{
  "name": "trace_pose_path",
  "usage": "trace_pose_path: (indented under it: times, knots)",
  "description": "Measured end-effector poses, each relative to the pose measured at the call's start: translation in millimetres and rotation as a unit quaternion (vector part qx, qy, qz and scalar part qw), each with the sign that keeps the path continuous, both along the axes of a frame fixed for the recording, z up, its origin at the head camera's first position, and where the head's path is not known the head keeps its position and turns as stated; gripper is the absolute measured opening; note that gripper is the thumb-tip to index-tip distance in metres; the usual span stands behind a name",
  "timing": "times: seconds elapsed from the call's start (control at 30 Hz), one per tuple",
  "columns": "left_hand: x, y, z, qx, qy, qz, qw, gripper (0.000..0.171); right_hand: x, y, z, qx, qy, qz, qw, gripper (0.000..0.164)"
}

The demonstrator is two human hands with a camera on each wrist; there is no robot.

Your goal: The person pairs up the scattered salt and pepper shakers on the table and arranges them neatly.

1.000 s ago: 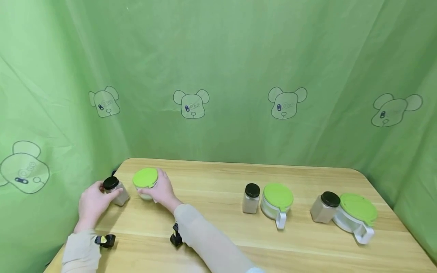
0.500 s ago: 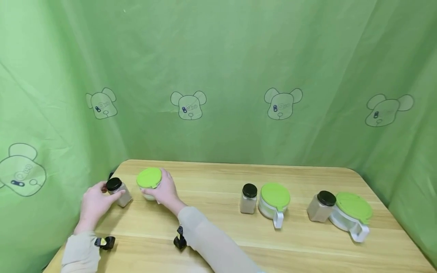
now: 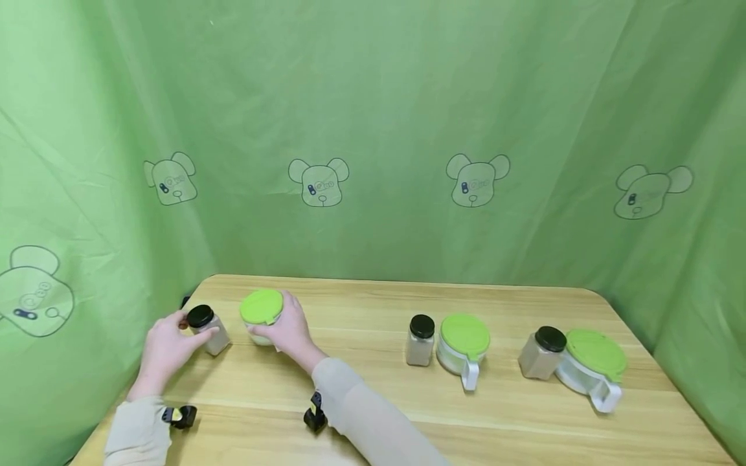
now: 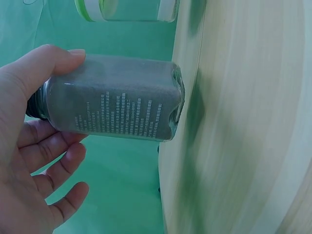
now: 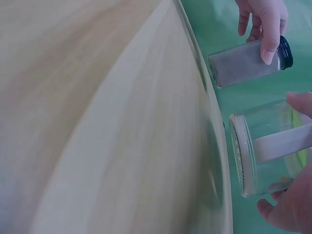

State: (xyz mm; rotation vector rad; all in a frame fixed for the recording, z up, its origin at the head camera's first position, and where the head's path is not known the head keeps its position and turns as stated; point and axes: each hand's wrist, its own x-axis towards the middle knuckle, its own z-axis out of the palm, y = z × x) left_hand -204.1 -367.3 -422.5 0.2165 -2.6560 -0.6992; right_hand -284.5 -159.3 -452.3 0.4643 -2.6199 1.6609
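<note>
My left hand [image 3: 166, 349] grips a square clear jar [image 4: 117, 97] of greyish powder near its black lid, thumb on one side and fingers on the other. In the left wrist view, its base looks slightly off the table. With my right hand [image 3: 291, 333] I hold a round glass seasoning pot [image 5: 265, 136] that has a green lid [image 3: 261, 306] and a white handle [image 5: 280, 144]. Thumb and fingers span its sides. The two containers are side by side, a small gap apart, at the table's far left. Whether the pot touches the table is unclear.
Farther right stand a black-lidded jar [image 3: 420, 349] beside a green-lidded pot [image 3: 464, 336], and another such jar [image 3: 539, 359] and pot [image 3: 594, 356] close together. A green curtain [image 3: 373, 129] surrounds the wooden table [image 3: 350, 323].
Both hands have shifted slightly rightward together with the jar and the pot, keeping their grips. The head view has turned a little, so the standing containers appear farther left.
</note>
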Motion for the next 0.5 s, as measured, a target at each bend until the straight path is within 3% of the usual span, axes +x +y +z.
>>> trace_pose_path:
  times: [0.5]
  knots:
    - [-4.2,14.4,0.5,-0.006,0.022,-0.049,0.9985,0.055,6.2,22.0,6.6,-0.013,-0.003,-0.021,1.0,0.089]
